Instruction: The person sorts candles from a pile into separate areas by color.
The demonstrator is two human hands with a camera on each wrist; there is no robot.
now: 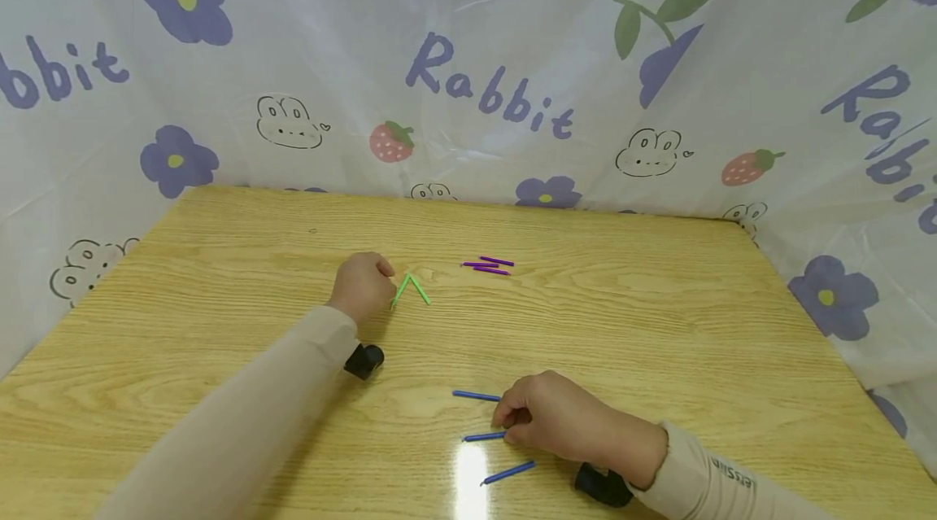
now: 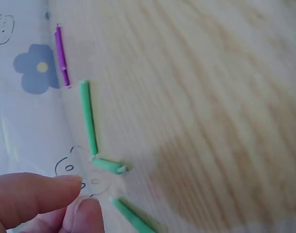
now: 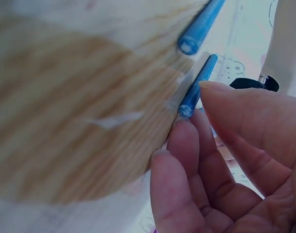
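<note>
In the head view my left hand (image 1: 362, 286) hovers beside two thin green candles (image 1: 420, 289) that meet in an upside-down V on the wooden table. Its thumb and finger come close together in the left wrist view, with nothing visible between them. Three green candles show there; one (image 2: 131, 213) lies just past the fingertips. My right hand (image 1: 552, 418) is over several blue candles, its fingertips at the end of the middle one (image 1: 485, 437). Seen from the right wrist, thumb and fingers stand apart around a blue candle's end (image 3: 187, 109). Another blue candle (image 1: 507, 473) lies nearer me.
A small group of purple candles (image 1: 494, 271) lies toward the back of the table (image 1: 622, 325). Behind the table's far edge hangs a white cloth (image 1: 329, 40) printed with rabbits and flowers. Black wrist cameras are strapped beneath both wrists.
</note>
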